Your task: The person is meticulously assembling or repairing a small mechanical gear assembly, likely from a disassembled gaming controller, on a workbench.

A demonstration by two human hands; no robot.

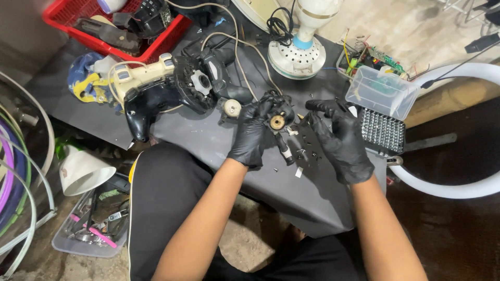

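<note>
Both of my hands wear black gloves over a dark low table [208,138]. My left hand [251,134] grips a small black motor part [277,118] with a tan round hub and a shaft pointing down. My right hand [341,138] hovers just right of that part, fingers spread, fingertips near it; whether it pinches something small I cannot tell. Several tiny screws [304,151] lie scattered on the table below the part.
A black and cream fan housing [166,88] with its cord lies at left. Behind stand a white fan base [298,52], a red basket [114,26], a clear-lidded bit case [383,112] and a circuit board [380,60]. A white lampshade [83,171] and tool tray [94,229] sit on the floor.
</note>
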